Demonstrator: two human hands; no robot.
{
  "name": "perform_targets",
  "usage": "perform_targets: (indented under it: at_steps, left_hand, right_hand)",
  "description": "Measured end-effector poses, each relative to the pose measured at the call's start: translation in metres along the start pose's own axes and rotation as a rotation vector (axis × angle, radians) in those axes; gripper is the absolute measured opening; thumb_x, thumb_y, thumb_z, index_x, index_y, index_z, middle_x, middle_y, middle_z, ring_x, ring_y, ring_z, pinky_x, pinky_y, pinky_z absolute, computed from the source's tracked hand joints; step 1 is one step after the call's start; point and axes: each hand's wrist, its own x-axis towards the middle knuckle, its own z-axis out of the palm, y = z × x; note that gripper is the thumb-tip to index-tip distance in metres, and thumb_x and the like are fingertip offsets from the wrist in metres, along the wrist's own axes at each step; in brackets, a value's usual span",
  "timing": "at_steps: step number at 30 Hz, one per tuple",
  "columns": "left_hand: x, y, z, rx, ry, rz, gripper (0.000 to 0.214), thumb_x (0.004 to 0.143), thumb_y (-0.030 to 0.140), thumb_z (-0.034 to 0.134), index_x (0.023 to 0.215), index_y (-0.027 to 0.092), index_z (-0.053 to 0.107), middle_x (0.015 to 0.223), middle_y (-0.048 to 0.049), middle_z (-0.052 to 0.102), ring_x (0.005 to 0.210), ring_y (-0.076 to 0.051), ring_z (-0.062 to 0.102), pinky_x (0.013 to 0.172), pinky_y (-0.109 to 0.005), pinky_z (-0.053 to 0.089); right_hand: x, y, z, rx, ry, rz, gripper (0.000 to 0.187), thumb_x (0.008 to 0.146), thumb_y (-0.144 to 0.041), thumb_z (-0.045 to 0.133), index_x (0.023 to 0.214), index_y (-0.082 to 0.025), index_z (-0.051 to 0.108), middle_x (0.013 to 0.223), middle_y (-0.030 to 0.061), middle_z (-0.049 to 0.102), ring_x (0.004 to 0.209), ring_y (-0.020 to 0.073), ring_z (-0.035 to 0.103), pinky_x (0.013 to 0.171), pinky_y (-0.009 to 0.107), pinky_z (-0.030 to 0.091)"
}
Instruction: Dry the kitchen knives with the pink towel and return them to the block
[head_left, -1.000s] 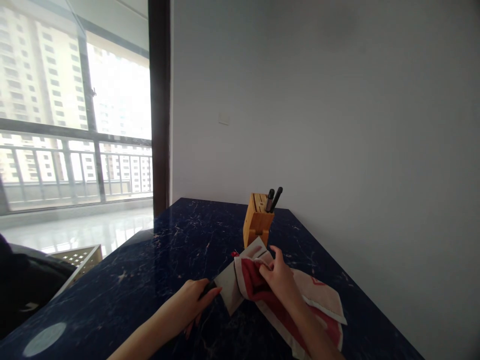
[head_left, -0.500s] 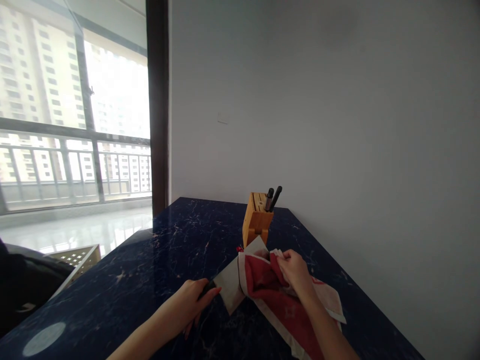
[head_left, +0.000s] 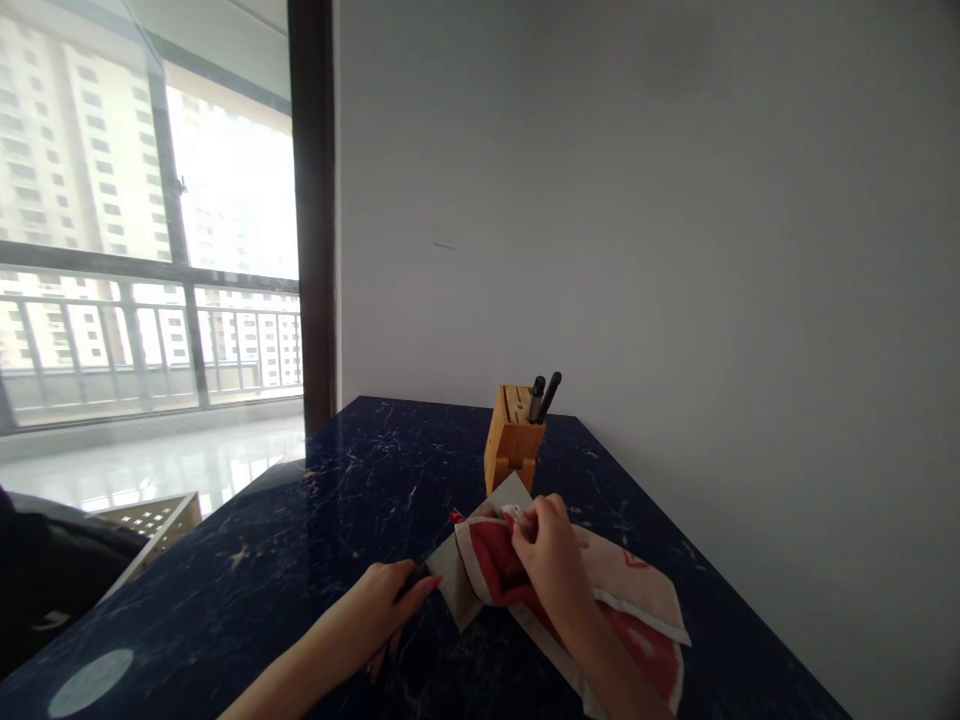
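Left hand (head_left: pixel 373 610): closed tight on the black handle of a cleaver (head_left: pixel 454 578), fingers wrapped right around it.
Right hand (head_left: pixel 551 560): gripping a bunch of towel (head_left: pixel 637 600) between fingers and thumb, right up against the blade.
Cleaver: wide pale blade, tilted, with the towel wrapped over its middle and a corner poking out the far side. Can't tell if it's touching the counter.
Towel: red and cream, bunched around the blade, with the rest lying on the counter toward the right.
Red bit: a tiny red thing (head_left: pixel 455 517) at the towel's edge, too small to tell what.
Knife block (head_left: pixel 514 442): wooden, upright, just past the cleaver, two black handles (head_left: pixel 544 397) sticking out.
Counter (head_left: pixel 262 530): dark blue marble, white veins, pushed up to the wall.
Behind: white wall (head_left: pixel 675 200) with a switch plate (head_left: pixel 444 236), and on the left a window (head_left: pixel 225 170) with a railing (head_left: pixel 150 340) and apartment towers outside.
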Motion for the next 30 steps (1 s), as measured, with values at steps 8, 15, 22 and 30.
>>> perform_targets:
  at_steps: [8,15,22,30]
  left_hand:
    - [0.0,0.002,0.001,0.041,0.042,0.014,0.044,0.08,0.054,0.033,0.066,0.018,0.055,0.058,-0.0023,0.062,0.059,-0.017,0.059,0.052,-0.024,0.041]
    - [0.0,0.001,0.001,0.015,0.006,-0.017,0.044,0.08,0.054,0.033,0.068,0.018,0.054,0.053,-0.0011,0.06,0.05,-0.015,0.057,0.048,-0.023,0.04]
    - [-0.003,0.005,0.001,0.01,-0.09,-0.028,0.045,0.081,0.057,0.028,0.079,0.018,0.05,0.051,0.0,0.06,0.038,-0.015,0.057,0.033,-0.02,0.035]
    - [-0.009,0.009,0.001,0.041,-0.072,0.0,0.041,0.084,0.054,0.026,0.079,0.018,0.047,0.053,-0.0025,0.063,0.037,-0.019,0.06,0.027,-0.02,0.032]
  right_hand:
    - [-0.021,-0.024,0.008,0.155,-0.195,-0.071,0.012,0.073,-0.02,0.055,0.081,-0.021,0.046,0.086,0.0031,0.05,0.081,0.018,0.054,0.073,0.03,0.045]
    - [-0.025,-0.025,0.016,0.163,-0.236,-0.12,0.024,0.071,-0.004,0.049,0.086,-0.023,0.049,0.09,0.0032,0.05,0.087,0.0184,0.054,0.075,0.031,0.045]
    - [-0.004,-0.007,0.012,0.233,-0.047,-0.099,0.011,0.078,-0.012,0.045,0.08,-0.023,0.044,0.088,0.0022,0.049,0.085,0.0171,0.053,0.077,0.03,0.043]
    - [-0.011,-0.017,0.018,0.13,-0.03,-0.193,0.013,0.081,-0.013,0.043,0.088,-0.022,0.047,0.084,0.0028,0.054,0.082,0.018,0.054,0.073,0.03,0.043]
